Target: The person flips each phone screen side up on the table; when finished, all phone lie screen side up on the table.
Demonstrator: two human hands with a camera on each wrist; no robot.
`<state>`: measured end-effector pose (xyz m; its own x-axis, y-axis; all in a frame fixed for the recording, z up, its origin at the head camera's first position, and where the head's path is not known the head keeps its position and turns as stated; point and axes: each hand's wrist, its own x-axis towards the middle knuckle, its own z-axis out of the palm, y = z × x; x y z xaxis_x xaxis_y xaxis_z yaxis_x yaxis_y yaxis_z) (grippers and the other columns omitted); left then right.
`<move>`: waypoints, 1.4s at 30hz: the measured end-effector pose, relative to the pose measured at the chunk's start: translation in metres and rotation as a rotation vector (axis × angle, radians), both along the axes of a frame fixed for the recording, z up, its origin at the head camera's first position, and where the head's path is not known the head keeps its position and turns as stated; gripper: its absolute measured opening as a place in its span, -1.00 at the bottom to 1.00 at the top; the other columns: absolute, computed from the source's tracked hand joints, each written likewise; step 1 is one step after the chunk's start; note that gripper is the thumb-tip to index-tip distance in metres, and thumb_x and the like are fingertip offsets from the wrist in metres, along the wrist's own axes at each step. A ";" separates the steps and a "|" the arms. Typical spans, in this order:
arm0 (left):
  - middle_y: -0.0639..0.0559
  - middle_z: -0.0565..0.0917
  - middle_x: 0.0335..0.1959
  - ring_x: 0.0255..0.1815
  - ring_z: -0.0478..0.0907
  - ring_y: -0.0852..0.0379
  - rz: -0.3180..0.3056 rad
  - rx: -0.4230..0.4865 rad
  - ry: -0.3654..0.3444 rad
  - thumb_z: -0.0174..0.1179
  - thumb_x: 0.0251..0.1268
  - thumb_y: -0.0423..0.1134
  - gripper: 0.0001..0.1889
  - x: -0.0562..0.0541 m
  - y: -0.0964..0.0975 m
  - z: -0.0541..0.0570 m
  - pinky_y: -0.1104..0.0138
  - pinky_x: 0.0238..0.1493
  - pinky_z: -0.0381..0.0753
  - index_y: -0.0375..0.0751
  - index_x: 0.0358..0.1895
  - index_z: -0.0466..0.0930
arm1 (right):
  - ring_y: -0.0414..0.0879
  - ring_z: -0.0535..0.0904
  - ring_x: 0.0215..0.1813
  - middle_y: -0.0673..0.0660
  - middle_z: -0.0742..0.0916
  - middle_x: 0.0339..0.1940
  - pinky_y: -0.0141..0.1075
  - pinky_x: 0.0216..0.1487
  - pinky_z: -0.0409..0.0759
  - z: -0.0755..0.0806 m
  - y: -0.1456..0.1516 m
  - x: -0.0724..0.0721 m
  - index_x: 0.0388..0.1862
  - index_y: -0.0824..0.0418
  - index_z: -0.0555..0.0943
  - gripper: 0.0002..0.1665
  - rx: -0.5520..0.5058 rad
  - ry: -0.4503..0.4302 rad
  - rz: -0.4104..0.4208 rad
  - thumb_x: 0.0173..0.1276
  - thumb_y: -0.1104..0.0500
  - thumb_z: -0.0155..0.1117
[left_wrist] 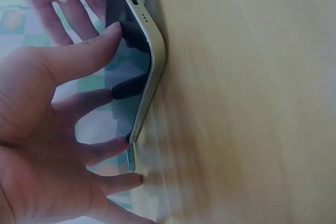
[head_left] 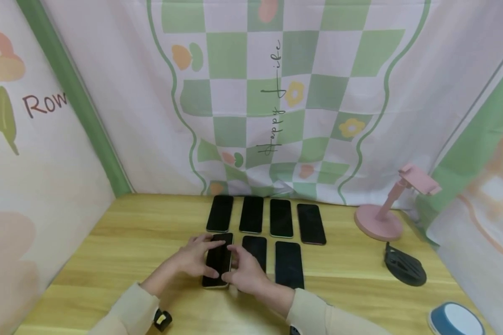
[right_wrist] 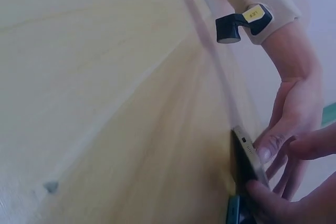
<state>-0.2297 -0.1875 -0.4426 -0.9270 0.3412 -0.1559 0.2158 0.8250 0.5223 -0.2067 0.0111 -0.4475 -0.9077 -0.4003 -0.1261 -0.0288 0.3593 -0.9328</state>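
A black-screened smartphone (head_left: 220, 256) with a pale gold frame lies face up near the front of the table, in the left column of phones. My left hand (head_left: 193, 257) spreads over its left side. In the left wrist view the thumb (left_wrist: 89, 56) reaches onto the glass near the charging-port end, and other fingertips meet the screen and far edge. From the other side, my right hand (head_left: 247, 271) touches the same phone along its right edge, thumb toward the near end. Its remaining fingers are mostly hidden. Whether the phone is slightly raised I cannot tell.
Two phones (head_left: 289, 265) (head_left: 255, 250) lie right of the handled one, one partly behind my right hand. Several more phones (head_left: 251, 214) form a row behind. At right stand a pink phone stand (head_left: 379, 222), a black folded holder (head_left: 404, 265) and a blue-and-white round object (head_left: 457, 318).
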 end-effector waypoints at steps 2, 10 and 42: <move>-0.40 0.29 0.56 0.52 0.21 -0.56 0.006 -0.012 0.003 0.60 0.00 -0.13 -0.14 0.000 0.001 -0.001 -0.65 0.18 0.27 -0.04 0.48 0.48 | 0.30 0.69 0.24 0.50 0.66 0.27 0.04 0.14 0.72 0.000 -0.001 0.001 0.49 0.41 0.33 -0.11 0.011 -0.003 0.001 0.16 0.40 0.43; -0.39 0.28 0.56 0.52 0.22 -0.53 0.020 -0.021 0.011 0.61 -0.01 -0.14 -0.14 0.000 0.004 -0.004 -0.67 0.17 0.25 -0.04 0.47 0.49 | 0.26 0.66 0.26 0.46 0.69 0.25 0.13 0.25 0.61 0.004 -0.003 0.001 0.48 0.38 0.34 -0.07 0.079 -0.023 -0.003 0.10 0.36 0.47; -0.33 0.29 0.60 0.63 0.19 -0.41 -0.051 -0.211 0.039 0.40 0.33 -0.02 -0.29 -0.008 0.007 0.015 -0.55 0.51 -0.06 -0.02 0.53 0.41 | 0.19 0.66 0.10 0.40 0.64 0.30 0.06 0.05 0.65 0.022 0.018 -0.009 0.53 0.27 0.31 -0.28 0.226 0.128 0.118 0.47 0.15 0.27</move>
